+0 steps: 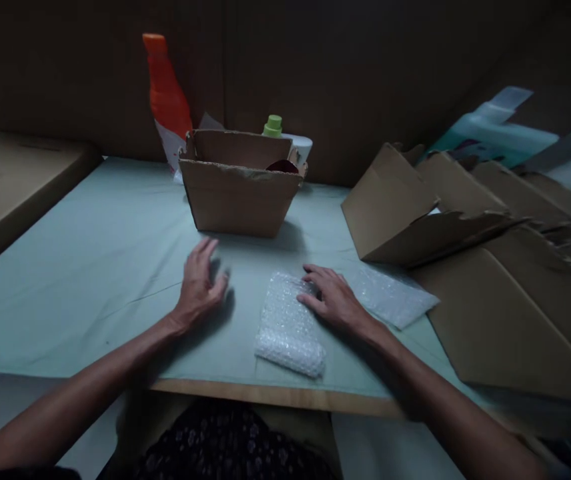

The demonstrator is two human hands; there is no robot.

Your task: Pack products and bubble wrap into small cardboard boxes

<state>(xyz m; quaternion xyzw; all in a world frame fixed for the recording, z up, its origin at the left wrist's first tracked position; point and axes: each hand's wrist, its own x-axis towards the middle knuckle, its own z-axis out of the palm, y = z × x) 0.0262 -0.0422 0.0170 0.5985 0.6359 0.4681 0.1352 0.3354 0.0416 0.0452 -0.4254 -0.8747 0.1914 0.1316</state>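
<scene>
A piece of bubble wrap (288, 327), its near end folded or rolled over, lies at the front middle of the table. My right hand (333, 297) is over its right edge, fingers apart; whether the fingertips touch it I cannot tell. My left hand (200, 283) hovers to the left of the wrap with thumb and fingers spread and nothing in them. Beyond both hands stands an open cardboard box (240, 200), with something dark red showing inside at its right end. Another flat sheet of bubble wrap (395, 297) lies to the right of my right hand.
Several open cardboard boxes (520, 313) crowd the right side, with a teal bottle (495, 137) among them. Behind the middle box stand an orange bottle (168, 93) and a white bottle with a green cap (273, 125). A flat carton (25, 180) lies at left.
</scene>
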